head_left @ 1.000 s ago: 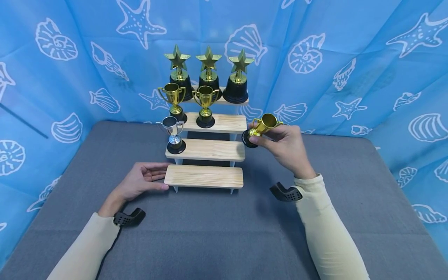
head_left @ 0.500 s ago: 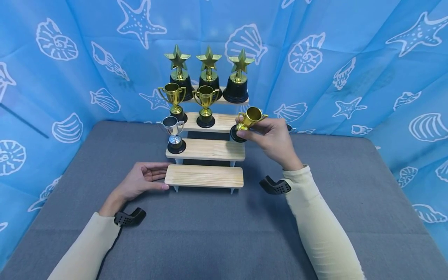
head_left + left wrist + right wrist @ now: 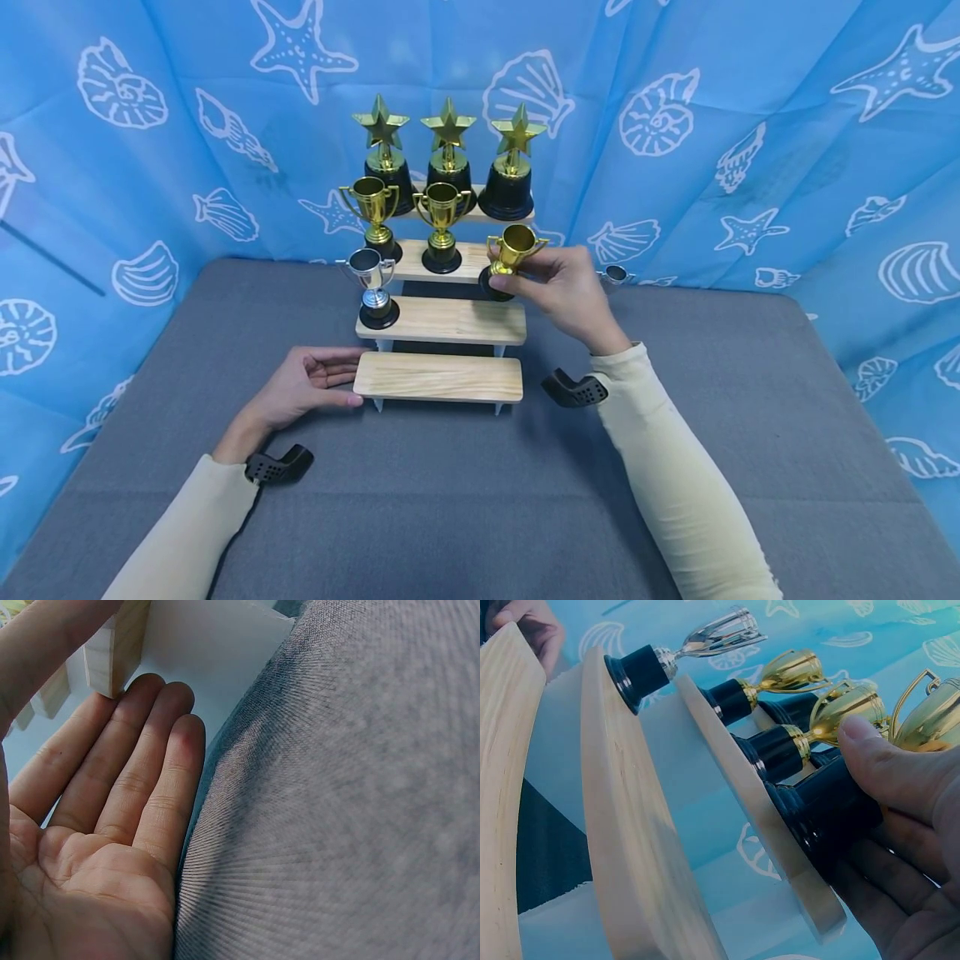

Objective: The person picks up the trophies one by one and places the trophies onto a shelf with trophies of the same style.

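Note:
My right hand (image 3: pixel 566 287) holds a small gold trophy cup (image 3: pixel 517 238) by its lower part, thumb in front. The cup tilts slightly at the right end of the third wooden board (image 3: pixel 475 257) from the front. In the right wrist view, its black base (image 3: pixel 832 810) is right by that board; firm contact is unclear. Two gold trophy cups (image 3: pixel 442 217) stand farther left on this board. My left hand (image 3: pixel 307 383) rests at the left end of the front board (image 3: pixel 438 377), thumb by its front corner, with fingers (image 3: pixel 169 787) nearly straight beside it.
Three star trophies (image 3: pixel 447 158) stand on the top board. A silver trophy cup (image 3: pixel 375 287) stands at the left of the second board (image 3: pixel 461 321). Behind my right hand, another silver cup (image 3: pixel 617 273) is partly hidden. A blue shell-print curtain (image 3: pixel 675 167) surrounds the grey table (image 3: pixel 420 525).
My right hand has carried the gold trophy cup leftward from beside the stand to the third board's right end, and the cup is more upright. My left hand has stayed put.

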The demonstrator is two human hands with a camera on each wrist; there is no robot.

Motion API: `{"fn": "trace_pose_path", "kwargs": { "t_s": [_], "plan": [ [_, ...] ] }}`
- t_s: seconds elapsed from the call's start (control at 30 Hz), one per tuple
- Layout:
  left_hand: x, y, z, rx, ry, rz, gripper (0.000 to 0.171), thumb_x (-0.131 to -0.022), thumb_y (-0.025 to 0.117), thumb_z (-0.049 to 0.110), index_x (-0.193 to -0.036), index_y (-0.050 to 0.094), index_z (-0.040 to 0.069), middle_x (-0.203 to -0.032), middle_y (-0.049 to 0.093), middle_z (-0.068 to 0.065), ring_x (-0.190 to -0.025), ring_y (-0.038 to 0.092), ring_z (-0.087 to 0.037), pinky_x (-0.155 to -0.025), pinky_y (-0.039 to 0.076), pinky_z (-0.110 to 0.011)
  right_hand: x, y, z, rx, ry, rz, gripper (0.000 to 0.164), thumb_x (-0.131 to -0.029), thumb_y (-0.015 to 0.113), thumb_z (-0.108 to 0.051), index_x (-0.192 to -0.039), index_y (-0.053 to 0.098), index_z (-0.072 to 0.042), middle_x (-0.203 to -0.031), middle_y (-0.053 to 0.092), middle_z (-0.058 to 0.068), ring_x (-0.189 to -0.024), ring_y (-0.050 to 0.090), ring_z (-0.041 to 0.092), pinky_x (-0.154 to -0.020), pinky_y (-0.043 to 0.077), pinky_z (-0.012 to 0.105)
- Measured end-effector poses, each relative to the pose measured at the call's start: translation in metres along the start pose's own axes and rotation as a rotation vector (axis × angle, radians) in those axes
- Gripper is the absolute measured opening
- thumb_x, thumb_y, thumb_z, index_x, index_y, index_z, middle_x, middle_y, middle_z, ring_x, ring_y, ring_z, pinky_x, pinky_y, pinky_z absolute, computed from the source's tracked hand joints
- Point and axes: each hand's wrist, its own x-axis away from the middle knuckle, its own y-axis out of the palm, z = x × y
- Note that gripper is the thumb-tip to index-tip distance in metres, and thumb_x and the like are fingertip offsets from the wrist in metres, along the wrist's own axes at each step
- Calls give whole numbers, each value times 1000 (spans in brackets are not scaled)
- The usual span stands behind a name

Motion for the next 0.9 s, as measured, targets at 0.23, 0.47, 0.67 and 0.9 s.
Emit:
{"fn": "trace_pose_path", "kwargs": {
  "t_s": [0.23,0.47,0.67,0.9],
  "plan": [
    [0,0,-1,0,3,4,74,-77,80,-13,-140,43,-20,-140,54,-31,-118,65,-15,-101,53,-32,-3,0,-2,69,41,8,26,-85,83,-8,-110,78,-1,-106,76,11,-98,74,21,-88,62,33],
    [-1,0,-1,-12,-4,3,74,-77,80,-13,-140,43,-20,-141,50,-36,-118,65,-14,-101,54,-32,-7,-1,-2,104,82,1,26,-88,82,-13,-110,78,-2,-107,76,12,-97,74,22,-87,62,35],
    [0,-1,-3,-10,-2,1,73,-77,80,-14,-140,43,-19,-141,51,-34,-118,65,-15,-101,54,-32,-11,-1,0,85,99,-3,25,-89,81,-14,-110,77,-1,-105,76,11,-92,74,21,-84,63,32],
    [0,-1,-2,-10,-7,6,73,-77,80,-13,-141,43,-19,-141,51,-35,-118,65,-15,-101,54,-32,-17,-2,3,92,106,0,24,-90,80,-17,-108,78,-2,-103,77,11,-88,74,19,-79,63,30]
  ]
}}
